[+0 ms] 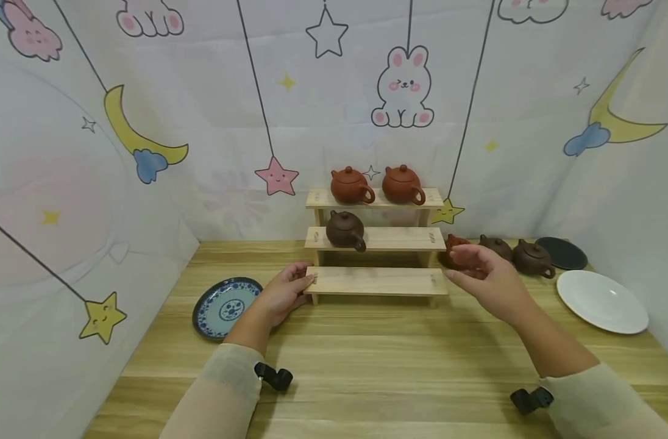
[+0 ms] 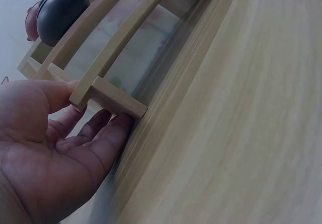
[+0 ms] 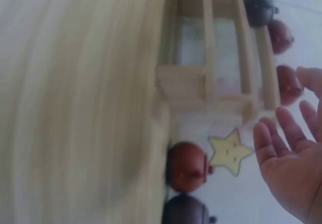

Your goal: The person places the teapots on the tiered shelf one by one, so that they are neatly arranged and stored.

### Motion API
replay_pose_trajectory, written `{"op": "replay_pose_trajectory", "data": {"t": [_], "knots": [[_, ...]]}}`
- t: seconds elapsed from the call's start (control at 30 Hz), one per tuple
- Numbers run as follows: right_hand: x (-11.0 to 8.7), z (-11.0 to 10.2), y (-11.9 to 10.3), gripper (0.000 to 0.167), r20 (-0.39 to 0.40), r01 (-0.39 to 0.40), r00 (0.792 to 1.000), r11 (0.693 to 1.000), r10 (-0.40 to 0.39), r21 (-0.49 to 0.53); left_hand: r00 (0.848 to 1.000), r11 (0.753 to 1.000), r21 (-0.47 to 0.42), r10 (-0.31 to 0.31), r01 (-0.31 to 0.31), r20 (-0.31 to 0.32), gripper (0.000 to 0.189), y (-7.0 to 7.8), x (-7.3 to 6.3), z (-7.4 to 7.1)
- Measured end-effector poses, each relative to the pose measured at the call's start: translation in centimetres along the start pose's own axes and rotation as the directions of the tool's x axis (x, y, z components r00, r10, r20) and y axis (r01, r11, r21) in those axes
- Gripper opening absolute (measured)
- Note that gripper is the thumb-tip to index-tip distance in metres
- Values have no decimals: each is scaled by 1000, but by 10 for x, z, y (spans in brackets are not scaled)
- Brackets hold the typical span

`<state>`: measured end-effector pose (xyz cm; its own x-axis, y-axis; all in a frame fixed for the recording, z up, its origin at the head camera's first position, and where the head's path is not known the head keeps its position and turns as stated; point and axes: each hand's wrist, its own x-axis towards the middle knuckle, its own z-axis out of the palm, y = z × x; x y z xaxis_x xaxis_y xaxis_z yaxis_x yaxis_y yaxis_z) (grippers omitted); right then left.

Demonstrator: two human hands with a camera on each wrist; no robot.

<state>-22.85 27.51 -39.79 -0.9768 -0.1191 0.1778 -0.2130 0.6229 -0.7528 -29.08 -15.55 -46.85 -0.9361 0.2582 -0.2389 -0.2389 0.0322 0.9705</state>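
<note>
A three-tier wooden display stand (image 1: 375,281) stands on the table. My left hand (image 1: 283,294) grips the left end of its lowest step; in the left wrist view the thumb lies on the board's end, with fingers against the leg (image 2: 116,98) below. Beyond the stand's right end, my right hand (image 1: 493,283) hovers with loosely bent fingers, holding nothing. Two reddish-brown teapots, one left (image 1: 348,186) and one right (image 1: 402,185), sit on the top step. A dark brown teapot (image 1: 344,230) sits at the left of the middle step.
Right of the stand, a reddish teapot (image 1: 449,253) is partly hidden behind my right hand, beside two dark teapots (image 1: 531,259). A black round plate (image 1: 563,252) and a white plate (image 1: 603,302) lie farther right. At left lies a blue-patterned plate (image 1: 224,308). A printed cloth (image 1: 219,122) hangs behind.
</note>
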Motion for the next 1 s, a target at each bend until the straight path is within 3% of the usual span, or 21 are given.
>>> {"op": "replay_pose_trajectory", "data": {"t": [0.23, 0.53, 0.73, 1.0], "knots": [[-7, -31, 45, 67, -79, -68, 995, 997, 65, -41, 1000, 1000, -1, 0, 0, -1, 52, 0, 1, 1], [3, -77, 95, 82, -198, -213, 962, 970, 188, -115, 1000, 1000, -7, -15, 15, -19, 51, 1, 1, 1], [14, -96, 114, 90, -204, -310, 937, 943, 282, -118, 1000, 1000, -7, -9, 9, -15, 52, 1, 0, 2], [27, -104, 136, 94, -165, -337, 936, 927, 311, -163, 1000, 1000, -11, -10, 10, -17, 51, 1, 0, 3]]}}
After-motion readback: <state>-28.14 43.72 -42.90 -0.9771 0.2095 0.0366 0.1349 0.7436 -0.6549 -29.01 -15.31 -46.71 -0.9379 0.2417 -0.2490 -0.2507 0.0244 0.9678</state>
